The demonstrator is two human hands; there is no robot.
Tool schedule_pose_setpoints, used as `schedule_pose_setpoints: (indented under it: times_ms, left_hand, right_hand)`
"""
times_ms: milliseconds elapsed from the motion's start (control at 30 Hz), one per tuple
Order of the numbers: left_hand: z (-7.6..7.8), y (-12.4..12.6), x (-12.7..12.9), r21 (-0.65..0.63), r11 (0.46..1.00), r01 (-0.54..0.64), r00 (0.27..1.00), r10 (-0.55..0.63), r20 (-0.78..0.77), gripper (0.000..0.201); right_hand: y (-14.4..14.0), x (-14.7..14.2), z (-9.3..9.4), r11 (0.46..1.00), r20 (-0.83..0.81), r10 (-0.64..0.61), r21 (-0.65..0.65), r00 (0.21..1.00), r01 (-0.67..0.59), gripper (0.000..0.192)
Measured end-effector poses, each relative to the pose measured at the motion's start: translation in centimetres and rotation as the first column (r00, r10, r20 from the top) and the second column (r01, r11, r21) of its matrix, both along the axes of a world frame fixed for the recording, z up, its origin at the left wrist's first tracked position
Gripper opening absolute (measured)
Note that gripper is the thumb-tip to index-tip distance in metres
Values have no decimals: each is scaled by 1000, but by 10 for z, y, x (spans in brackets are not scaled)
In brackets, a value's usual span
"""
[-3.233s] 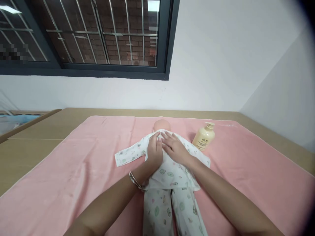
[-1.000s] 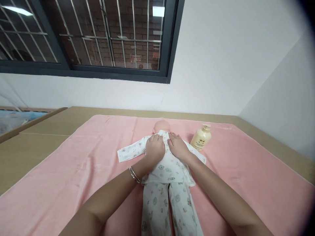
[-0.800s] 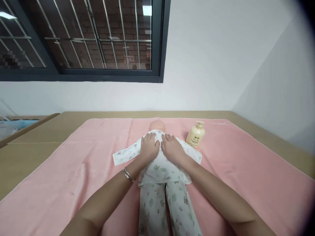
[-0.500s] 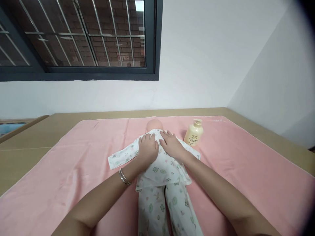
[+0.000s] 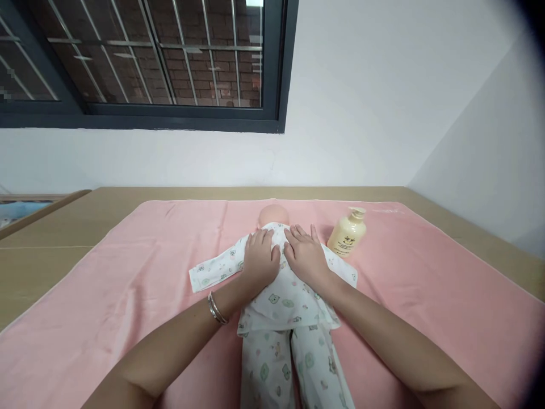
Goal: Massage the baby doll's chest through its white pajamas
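Pink sheet (image 5: 409,284) below a barred window (image 5: 187,74)

Centrally on it lies a baby doll (image 5: 292,307) in printed pajamas (image 5: 268,363). Left hand (image 5: 260,259) rests flat on its upper torso, fingers nearly together; right hand (image 5: 307,257) beside it, fingers spread. Pump bottle (image 5: 347,236) stands beside one sleeve (image 5: 344,268).

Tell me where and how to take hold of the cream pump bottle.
Probably best: wrap the right hand around the pump bottle at its body, below the neck, coming from the person's right. The body is broad and rounded, while the pump head is small. The white sleeve lies close on the bottle's near left side; pink sheet lies to its right.
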State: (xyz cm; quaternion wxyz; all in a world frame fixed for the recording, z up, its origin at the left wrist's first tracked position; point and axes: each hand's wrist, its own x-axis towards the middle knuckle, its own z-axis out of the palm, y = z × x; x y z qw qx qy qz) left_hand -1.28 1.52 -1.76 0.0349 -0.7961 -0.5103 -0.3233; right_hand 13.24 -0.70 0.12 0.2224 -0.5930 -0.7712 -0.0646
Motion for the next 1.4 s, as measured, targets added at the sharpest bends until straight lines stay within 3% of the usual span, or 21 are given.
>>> schedule_pose_setpoints:
  times_ms: [200, 433, 567, 800, 1000, 1400]
  left_hand:
    - [-4, -1, 0, 4, 997, -77, 997, 77, -7, 43]
    - [10, -14, 0, 83, 997, 4, 990, 9, -143, 33]
    - [14, -16, 0, 79, 997, 10, 985, 4, -172, 31]
    - [4, 3, -5, 31, 999, 29, 999, -28, -32, 34]
    - [0, 6, -5, -40, 999, 25, 999, -27, -32, 42]
    - [9, -15, -3, 89, 992, 91, 994, -85, -65, 27]
  right_hand:
    - [-5, -4, 0, 999, -111, -6, -41, 994, 1, 48]
    - [22, 13, -1, 972, -148, 175, -130, 973, -194, 56]
    - [16, 10, 1, 983, -121, 130, -117, 984, -144, 53]
    - [-5, 3, 12, 993, -136, 36, -107, 990, -51, 37]
    - [-18, -2, 15, 994, -68, 18, -105, 998, -25, 34]
    - [17, 7, -3, 986, -135, 18, -159, 991, -40, 48]
